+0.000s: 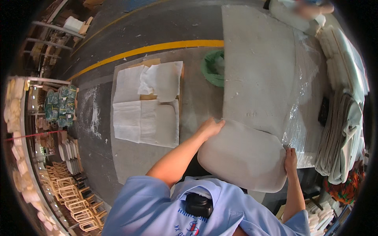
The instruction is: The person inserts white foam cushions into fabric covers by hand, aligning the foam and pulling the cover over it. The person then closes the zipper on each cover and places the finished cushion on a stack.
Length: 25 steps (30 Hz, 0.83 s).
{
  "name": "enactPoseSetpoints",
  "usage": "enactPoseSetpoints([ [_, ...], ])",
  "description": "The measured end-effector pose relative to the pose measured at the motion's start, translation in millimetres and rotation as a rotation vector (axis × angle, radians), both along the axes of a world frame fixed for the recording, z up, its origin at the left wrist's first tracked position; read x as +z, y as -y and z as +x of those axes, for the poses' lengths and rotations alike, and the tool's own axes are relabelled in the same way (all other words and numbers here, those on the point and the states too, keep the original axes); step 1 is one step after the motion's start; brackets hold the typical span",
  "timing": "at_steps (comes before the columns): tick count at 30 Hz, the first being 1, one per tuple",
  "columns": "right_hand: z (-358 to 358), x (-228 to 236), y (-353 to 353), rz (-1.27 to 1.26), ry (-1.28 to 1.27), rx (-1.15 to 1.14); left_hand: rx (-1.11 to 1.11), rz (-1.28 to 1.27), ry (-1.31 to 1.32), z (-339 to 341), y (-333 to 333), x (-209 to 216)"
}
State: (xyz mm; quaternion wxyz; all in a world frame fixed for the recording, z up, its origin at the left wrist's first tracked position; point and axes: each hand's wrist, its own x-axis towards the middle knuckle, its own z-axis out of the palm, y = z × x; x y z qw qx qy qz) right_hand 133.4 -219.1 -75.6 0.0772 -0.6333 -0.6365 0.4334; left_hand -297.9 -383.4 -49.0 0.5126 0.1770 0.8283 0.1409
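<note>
A light grey, padded cushion [244, 157] with rounded corners is held in front of my body, partly over the near edge of the grey-topped table [260, 70]. My left hand [212, 128] is closed on its far left corner. At its right edge, my right hand [290, 159] grips the side with the fingers partly hidden. The cushion's broad face is turned up and looks smooth. Its underside is out of sight.
On the left, similar grey cushions [167, 118] and white wrapping sheets [128, 86] lie on a low pallet. A green bag [212, 69] stands beside the table. Clear plastic film [293, 110] and folded grey covers [338, 133] lie right. Another person's hand [326, 8] shows far right.
</note>
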Motion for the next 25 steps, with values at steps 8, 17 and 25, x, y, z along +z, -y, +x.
enactPoseSetpoints([
  [8,22,0,8,-0.213,-0.239,-0.337,0.325,0.375,0.162,-4,31,-25],
  [17,32,21,141,-0.108,-0.86,-0.669,0.464,0.624,0.074,54,184,3],
  [25,-21,76,270,-0.435,-1.151,-0.291,0.635,0.951,-0.223,33,330,103],
])
